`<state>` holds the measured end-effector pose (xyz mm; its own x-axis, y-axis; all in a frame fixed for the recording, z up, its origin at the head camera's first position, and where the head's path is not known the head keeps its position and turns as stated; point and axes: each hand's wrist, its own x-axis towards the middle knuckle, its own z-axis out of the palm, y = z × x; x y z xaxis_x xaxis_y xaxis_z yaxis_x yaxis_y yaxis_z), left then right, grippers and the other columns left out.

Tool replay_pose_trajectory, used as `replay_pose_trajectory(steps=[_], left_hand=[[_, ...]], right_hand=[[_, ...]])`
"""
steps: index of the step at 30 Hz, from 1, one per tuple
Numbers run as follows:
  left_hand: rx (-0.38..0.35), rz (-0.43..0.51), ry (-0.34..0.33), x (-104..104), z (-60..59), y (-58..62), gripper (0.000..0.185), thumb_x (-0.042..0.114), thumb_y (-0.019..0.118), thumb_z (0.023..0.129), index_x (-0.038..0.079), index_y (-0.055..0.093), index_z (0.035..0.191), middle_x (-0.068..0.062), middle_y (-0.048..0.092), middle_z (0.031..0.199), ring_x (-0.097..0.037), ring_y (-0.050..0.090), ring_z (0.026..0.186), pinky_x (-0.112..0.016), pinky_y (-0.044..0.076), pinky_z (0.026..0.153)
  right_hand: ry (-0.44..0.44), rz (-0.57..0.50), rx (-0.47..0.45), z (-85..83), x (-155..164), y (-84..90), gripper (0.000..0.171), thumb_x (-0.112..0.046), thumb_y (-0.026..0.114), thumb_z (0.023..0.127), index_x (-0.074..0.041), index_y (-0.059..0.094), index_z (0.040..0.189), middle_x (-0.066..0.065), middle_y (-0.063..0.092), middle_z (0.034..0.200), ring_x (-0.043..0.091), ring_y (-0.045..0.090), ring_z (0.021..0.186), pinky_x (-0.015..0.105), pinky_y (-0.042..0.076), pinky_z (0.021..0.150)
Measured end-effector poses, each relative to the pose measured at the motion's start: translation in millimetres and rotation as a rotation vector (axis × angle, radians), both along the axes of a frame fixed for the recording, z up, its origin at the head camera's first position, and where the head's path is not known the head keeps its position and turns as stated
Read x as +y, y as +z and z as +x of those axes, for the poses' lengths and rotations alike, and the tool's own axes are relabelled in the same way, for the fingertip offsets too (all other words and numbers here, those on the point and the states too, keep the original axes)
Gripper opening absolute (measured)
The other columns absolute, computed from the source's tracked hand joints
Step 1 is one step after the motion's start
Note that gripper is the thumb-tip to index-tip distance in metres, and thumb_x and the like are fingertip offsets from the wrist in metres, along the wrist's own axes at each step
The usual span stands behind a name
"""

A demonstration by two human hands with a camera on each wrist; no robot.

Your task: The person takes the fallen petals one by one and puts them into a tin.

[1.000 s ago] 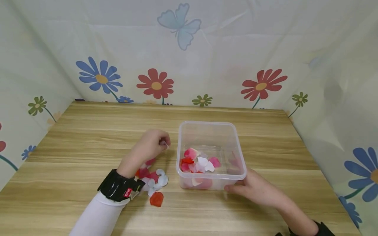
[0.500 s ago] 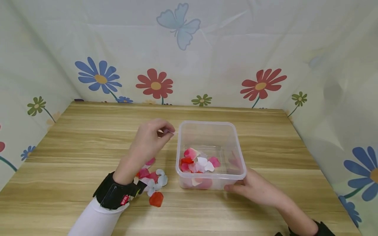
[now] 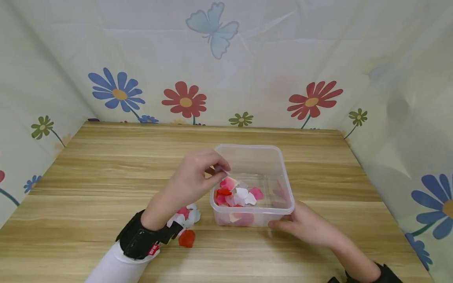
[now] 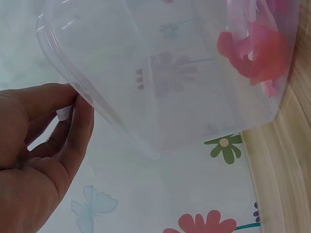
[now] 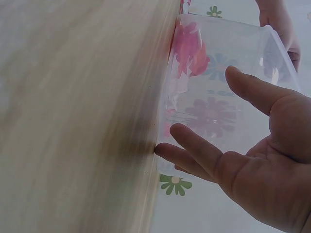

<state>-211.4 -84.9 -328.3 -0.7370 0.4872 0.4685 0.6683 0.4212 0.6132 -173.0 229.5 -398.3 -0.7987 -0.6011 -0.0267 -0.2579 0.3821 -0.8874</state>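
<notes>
At the near edge of the table (image 3: 70, 236), the right hand (image 3: 308, 228) rested with straight, relaxed fingers against the front right corner of the clear box (image 3: 283, 173), exactly as in the earlier frames; its grip was wide and held nothing. A little to the left, a small heap of loose petals (image 3: 185, 224), red, pink and white, lay on the wood just beside the box. Farther away, the left hand (image 3: 196, 179) had moved to the right since half a second before: it was then left of the box, and now its fingertips were over the left rim. Its grip was narrow, pinching one pale petal (image 3: 225, 171) between thumb and fingers. Inside the box lay more petals (image 3: 238, 194) on the bottom. The box itself had not shifted.
</notes>
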Motion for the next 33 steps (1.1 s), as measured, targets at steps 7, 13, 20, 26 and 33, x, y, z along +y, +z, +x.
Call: replay_pose_trajectory(steps=[7, 13, 20, 26, 33], left_hand=[[-0.001, -0.056, -0.098, 4.5, 0.8, -2.7, 0.022, -0.002, 0.079, 0.088, 0.004, 0.073, 0.108, -0.001, 0.07, 0.1, -0.009, 0.065, 0.088, -0.02, 0.056, 0.079], [0.002, -0.049, -0.146, 4.8, -0.5, -4.1, 0.026, -0.004, 0.078, 0.088, 0.003, 0.072, 0.112, -0.004, 0.07, 0.105, -0.012, 0.068, 0.092, -0.02, 0.056, 0.082], [-0.013, -0.026, -0.117, -1.3, -1.5, -2.4, 0.025, -0.001, 0.076, 0.091, 0.006, 0.07, 0.114, -0.004, 0.067, 0.109, -0.014, 0.066, 0.095, -0.025, 0.057, 0.085], [-0.01, -0.018, 0.001, -16.0, -5.4, -1.3, 0.024, 0.006, 0.078, 0.092, 0.007, 0.07, 0.114, -0.003, 0.067, 0.109, -0.013, 0.065, 0.095, -0.03, 0.057, 0.085], [-0.075, -0.059, 0.134, -35.7, -14.3, -8.3, 0.024, 0.005, 0.076, 0.093, 0.002, 0.069, 0.115, -0.011, 0.068, 0.109, -0.022, 0.064, 0.094, -0.041, 0.059, 0.082]], right_hand=[[-0.002, -0.012, -0.018, 0.2, -0.5, 0.4, 0.068, -0.015, 0.076, 0.095, 0.005, 0.037, 0.147, 0.015, 0.063, 0.13, 0.026, 0.066, 0.111, 0.031, 0.055, 0.091], [-0.006, -0.009, -0.019, 0.1, -1.1, 0.6, 0.068, -0.015, 0.076, 0.094, 0.003, 0.037, 0.147, 0.014, 0.063, 0.131, 0.025, 0.066, 0.112, 0.031, 0.055, 0.091], [-0.007, -0.006, -0.013, 0.5, -0.7, 1.4, 0.066, -0.015, 0.077, 0.094, 0.002, 0.04, 0.146, 0.013, 0.063, 0.131, 0.024, 0.065, 0.112, 0.031, 0.055, 0.091], [-0.009, -0.007, -0.02, 0.8, -0.1, 1.6, 0.069, -0.015, 0.077, 0.094, 0.002, 0.036, 0.147, 0.017, 0.061, 0.134, 0.023, 0.065, 0.114, 0.031, 0.054, 0.092], [-0.01, -0.003, -0.018, 0.9, -0.8, 1.7, 0.07, -0.015, 0.077, 0.094, 0.002, 0.036, 0.148, 0.017, 0.061, 0.133, 0.024, 0.065, 0.114, 0.03, 0.054, 0.093]])
